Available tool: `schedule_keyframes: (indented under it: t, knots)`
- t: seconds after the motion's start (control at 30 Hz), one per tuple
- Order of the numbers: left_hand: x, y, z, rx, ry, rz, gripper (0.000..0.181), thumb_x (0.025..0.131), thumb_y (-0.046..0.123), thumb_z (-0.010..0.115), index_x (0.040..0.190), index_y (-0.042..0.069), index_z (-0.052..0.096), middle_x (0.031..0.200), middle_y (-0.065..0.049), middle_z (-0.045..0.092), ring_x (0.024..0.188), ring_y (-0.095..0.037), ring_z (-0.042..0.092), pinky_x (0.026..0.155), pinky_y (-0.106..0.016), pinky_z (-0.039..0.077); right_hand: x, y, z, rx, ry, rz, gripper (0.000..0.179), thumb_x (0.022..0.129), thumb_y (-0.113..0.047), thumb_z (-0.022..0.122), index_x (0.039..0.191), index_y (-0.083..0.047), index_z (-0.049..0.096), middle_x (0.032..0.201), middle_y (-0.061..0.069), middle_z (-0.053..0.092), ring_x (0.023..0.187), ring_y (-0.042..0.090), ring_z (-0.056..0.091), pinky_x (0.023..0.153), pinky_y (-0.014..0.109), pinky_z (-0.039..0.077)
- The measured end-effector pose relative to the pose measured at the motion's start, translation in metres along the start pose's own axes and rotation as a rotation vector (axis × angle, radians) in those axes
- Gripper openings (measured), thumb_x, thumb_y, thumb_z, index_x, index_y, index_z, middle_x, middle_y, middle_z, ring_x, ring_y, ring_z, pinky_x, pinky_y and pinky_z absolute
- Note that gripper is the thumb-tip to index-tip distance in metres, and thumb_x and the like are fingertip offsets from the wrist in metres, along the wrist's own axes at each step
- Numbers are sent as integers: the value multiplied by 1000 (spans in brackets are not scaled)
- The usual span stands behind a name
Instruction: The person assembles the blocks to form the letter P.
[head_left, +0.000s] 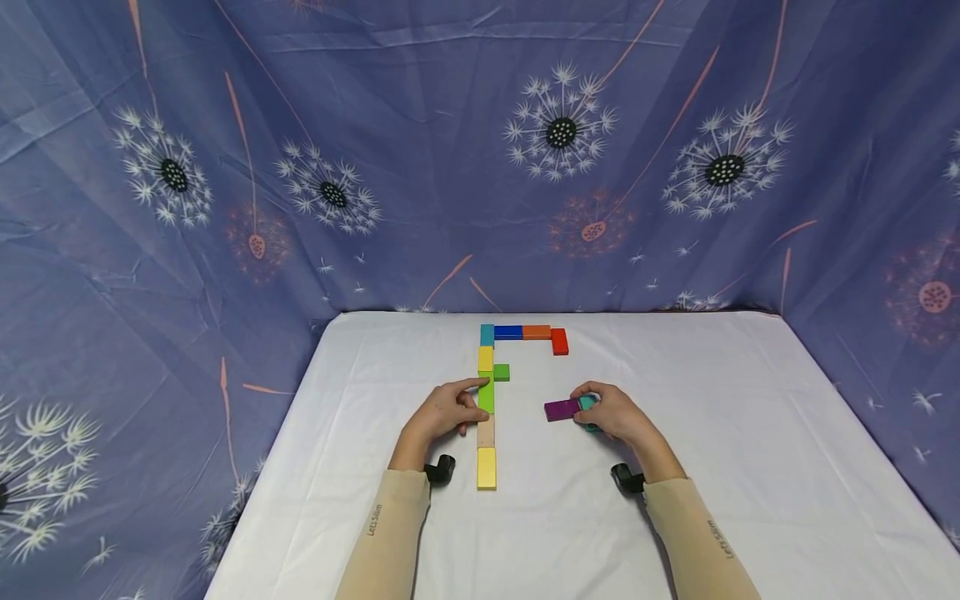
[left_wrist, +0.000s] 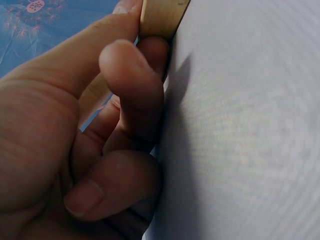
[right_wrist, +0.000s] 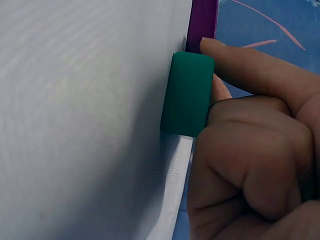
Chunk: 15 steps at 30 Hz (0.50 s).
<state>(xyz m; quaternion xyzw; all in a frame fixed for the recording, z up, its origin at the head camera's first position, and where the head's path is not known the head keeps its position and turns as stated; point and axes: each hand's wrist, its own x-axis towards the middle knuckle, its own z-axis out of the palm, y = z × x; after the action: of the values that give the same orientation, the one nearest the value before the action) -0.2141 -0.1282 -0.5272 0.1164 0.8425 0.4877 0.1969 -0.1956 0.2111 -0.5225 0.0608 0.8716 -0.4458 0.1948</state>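
Observation:
A column of blocks runs toward me on the white cloth. My left hand (head_left: pixel 446 407) lies at its left side, index fingertip on the long light green block (head_left: pixel 486 398) and thumb near where that block meets the plain wooden block (head_left: pixel 486 432). In the left wrist view the remaining fingers curl beside the cloth. To the right, my right hand (head_left: pixel 611 410) pinches one end of a purple block (head_left: pixel 559 410) between thumb and index finger. A teal block (right_wrist: pixel 188 94) sits crosswise against that end, partly covered by the hand in the head view.
Yellow blocks (head_left: pixel 487 469) (head_left: pixel 486 358) and a light blue block (head_left: pixel 487 334) belong to the column. From its top, a dark blue (head_left: pixel 508 332), an orange (head_left: pixel 536 332) and a red block (head_left: pixel 560 342) extend right. A small green block (head_left: pixel 502 372) adjoins the column. Patterned fabric (head_left: pixel 450 167) hangs behind.

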Motion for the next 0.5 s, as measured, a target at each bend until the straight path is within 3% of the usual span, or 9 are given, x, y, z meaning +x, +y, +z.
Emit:
schedule_keyframes:
  t: [0.23, 0.5]
  knots:
    - [1, 0, 0, 0, 3, 3, 70, 90, 23, 85, 154, 25, 58, 82, -2, 72, 52, -14, 59, 75, -32, 50, -1, -4, 0, -28, 10, -8, 37, 92, -15, 80, 126, -12, 69, 106, 17, 60, 52, 14, 31, 50, 26, 31]
    - [0, -1, 1, 1, 5, -3, 70, 90, 24, 86, 154, 25, 58, 84, -2, 72, 52, -15, 60, 75, -32, 50, -1, 0, 0, -11, 11, -37, 35, 91, -20, 82, 123, -12, 71, 107, 16, 63, 50, 13, 33, 50, 27, 31]
